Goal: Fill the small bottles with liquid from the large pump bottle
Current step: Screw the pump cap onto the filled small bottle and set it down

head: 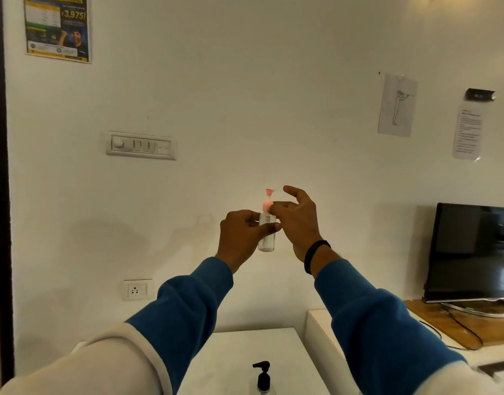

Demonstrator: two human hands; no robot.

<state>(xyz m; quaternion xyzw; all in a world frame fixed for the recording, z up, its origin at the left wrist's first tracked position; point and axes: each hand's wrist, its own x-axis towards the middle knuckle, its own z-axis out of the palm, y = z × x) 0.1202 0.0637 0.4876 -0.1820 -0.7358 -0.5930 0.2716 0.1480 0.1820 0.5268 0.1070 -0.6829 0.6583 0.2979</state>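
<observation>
I hold a small clear bottle (267,238) with a pink pump top (268,198) up in front of the wall, upright and well above the table. My left hand (243,238) grips its body, thumb across the front. My right hand (297,220) pinches the pink cap at the neck, index finger raised. A little clear liquid sits at the bottle's bottom. The large pump bottle (263,377), with a black pump head, stands on the white table (236,363) at the lower edge of the view, below both hands.
A dark monitor (473,252) stands on a wooden desk (444,323) at the right, cables trailing off it. A switch panel (141,145), a wall socket (137,289) and paper sheets are on the wall behind.
</observation>
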